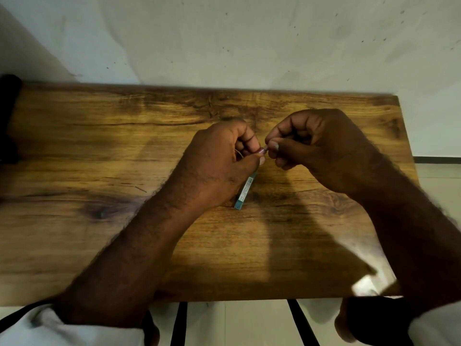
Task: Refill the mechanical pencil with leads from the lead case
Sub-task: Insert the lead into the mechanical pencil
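While blur hides fine detail, left hand [219, 158] sits just left of bench [99, 146] centre, fingers curled round the teal lead case [245, 192]. Case slants over bench centre, lower end sticking out under the palm. Right hand [319, 148], just right of centre, pinches the case's top end.

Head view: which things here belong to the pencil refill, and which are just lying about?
In the job: left hand and right hand, both pinching the mechanical pencil, only its end showing; teal lead case poking out under the left hand.
Lying about: dark object at the wooden table's far left edge.
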